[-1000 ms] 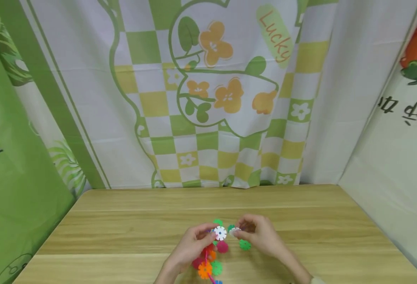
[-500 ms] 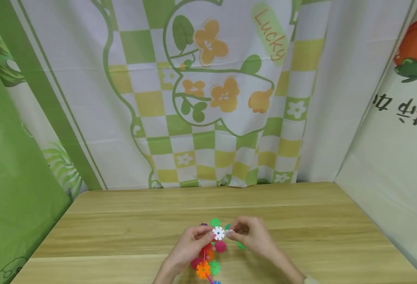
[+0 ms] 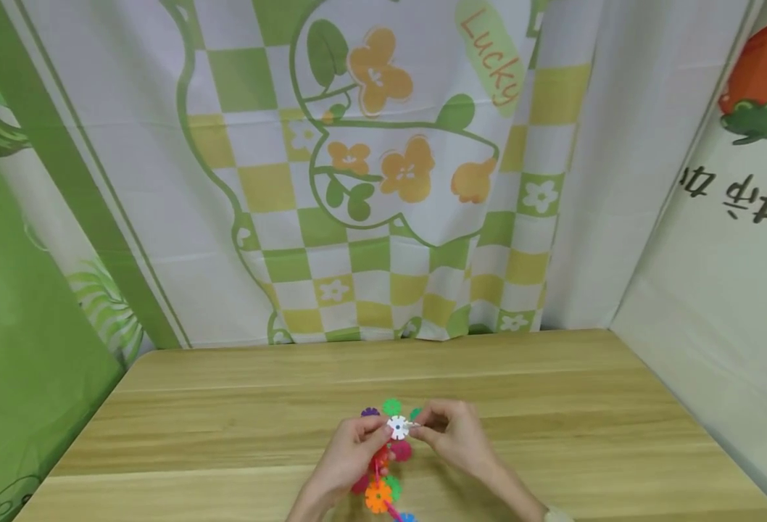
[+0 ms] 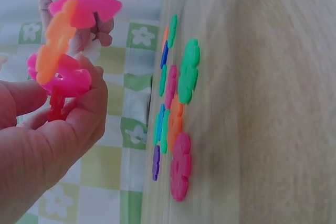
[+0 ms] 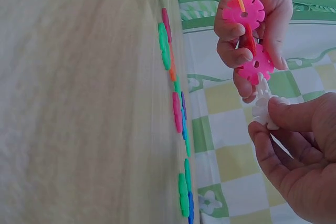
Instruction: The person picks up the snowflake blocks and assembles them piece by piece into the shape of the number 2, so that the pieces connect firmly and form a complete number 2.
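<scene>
My left hand [image 3: 349, 455] grips a chain of slotted plastic flower discs, with pink discs [image 4: 60, 74], an orange disc [image 4: 56, 40] and a red disc [image 5: 249, 39] linked at their slots. At the chain's end, by the left fingertips, a white disc [image 3: 398, 428] faces the head camera. My right hand [image 3: 458, 438] pinches a second white disc [image 5: 266, 113] between thumb and fingers. Its edge meets the first white disc; whether the slots have locked cannot be told. An orange disc [image 3: 378, 496] hangs lower on the chain, near the body.
Loose discs lie on the wooden table [image 3: 553, 406] around and under the hands, among them green [image 3: 392, 407], purple [image 3: 370, 412], crimson [image 3: 401, 450] and blue ones. A patterned curtain [image 3: 383, 254] hangs behind the table's far edge.
My right hand has moved left, bringing its white disc from apart to against the one at the left fingertips. The left hand keeps its grip on the chain. The head view has shifted slightly.
</scene>
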`<state>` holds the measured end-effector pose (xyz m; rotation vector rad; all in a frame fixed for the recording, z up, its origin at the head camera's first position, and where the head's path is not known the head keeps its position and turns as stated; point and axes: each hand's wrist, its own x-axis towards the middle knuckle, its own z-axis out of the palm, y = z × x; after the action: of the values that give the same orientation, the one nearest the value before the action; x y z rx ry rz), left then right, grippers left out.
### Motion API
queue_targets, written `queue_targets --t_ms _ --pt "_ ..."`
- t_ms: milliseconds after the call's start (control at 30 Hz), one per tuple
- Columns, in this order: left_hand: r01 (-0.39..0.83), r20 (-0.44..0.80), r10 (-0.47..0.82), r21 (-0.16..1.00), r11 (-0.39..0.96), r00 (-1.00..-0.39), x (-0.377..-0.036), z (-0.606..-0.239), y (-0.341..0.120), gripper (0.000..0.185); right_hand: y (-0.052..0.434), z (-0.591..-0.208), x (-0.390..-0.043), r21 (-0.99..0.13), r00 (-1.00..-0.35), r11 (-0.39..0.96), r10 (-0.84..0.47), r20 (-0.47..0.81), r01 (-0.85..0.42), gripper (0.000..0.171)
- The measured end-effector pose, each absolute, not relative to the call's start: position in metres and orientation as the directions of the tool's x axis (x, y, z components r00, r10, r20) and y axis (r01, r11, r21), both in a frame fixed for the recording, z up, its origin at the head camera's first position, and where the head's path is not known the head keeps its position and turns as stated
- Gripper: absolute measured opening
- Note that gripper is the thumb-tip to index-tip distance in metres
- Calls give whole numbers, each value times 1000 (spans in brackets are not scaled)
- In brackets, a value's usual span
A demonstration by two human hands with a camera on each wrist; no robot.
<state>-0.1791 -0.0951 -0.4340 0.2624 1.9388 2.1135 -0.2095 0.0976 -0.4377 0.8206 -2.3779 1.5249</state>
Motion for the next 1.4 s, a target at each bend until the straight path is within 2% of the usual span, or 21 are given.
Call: queue_targets --t_ms 300,633,900,1167,1400 --pt "-63 -36 352 996 -64 -935 -180 -432 -100 34 101 -433 -211 -809 -832 253 -337 440 -530 11" --pt "-57 -44 365 998 -23 -930 -180 -436 -97 36 110 -432 -216 -857 -855 260 -409 319 -444 9" --pt "-16 -17 396 1000 5 -918 -179 -436 -94 45 112 -431 -215 -863 -848 273 -454 274 -425 9" --pt "-5 -3 403 1000 -2 -915 -178 -436 -96 42 111 -426 -215 -882 -841 250 -484 244 -400 14" --pt "-6 -21 371 999 41 -929 -180 -436 -98 39 123 -428 -221 -868 -862 320 -463 207 -381 18"
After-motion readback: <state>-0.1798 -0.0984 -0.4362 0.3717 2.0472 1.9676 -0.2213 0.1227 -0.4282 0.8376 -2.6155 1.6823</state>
